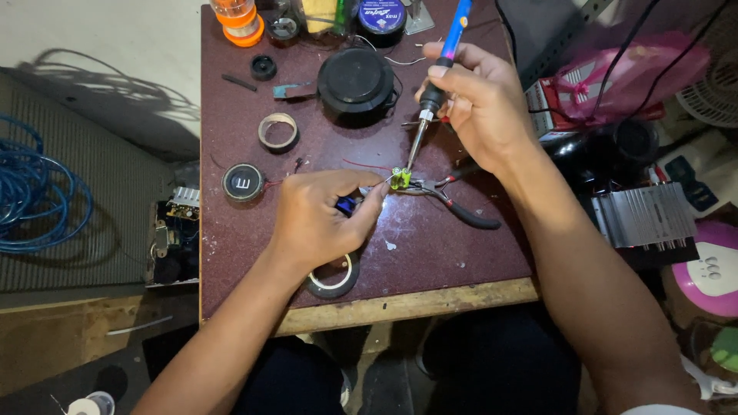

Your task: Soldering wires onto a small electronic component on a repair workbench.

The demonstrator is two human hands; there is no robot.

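My right hand (478, 104) grips a soldering iron (444, 61) with a blue and black handle, its metal tip angled down onto a small yellow-green part (399, 179). That part is clamped in the jaws of black-handled pliers (453, 201) lying on the dark red table top (430, 253). My left hand (321, 217) rests on the table just left of the part, fingers pinched around a thin wire or solder strand that reaches to it. A small blue object (347, 205) shows under the left fingers.
A black round speaker (355, 81), a tape ring (278, 131), a round black button part (244, 183), a black tape roll (335, 278), and an orange bottle (238, 19) sit on the table. A blue cable coil (34, 192) lies left; a finned heat sink (649, 215) and a pink bag (626, 73) right.
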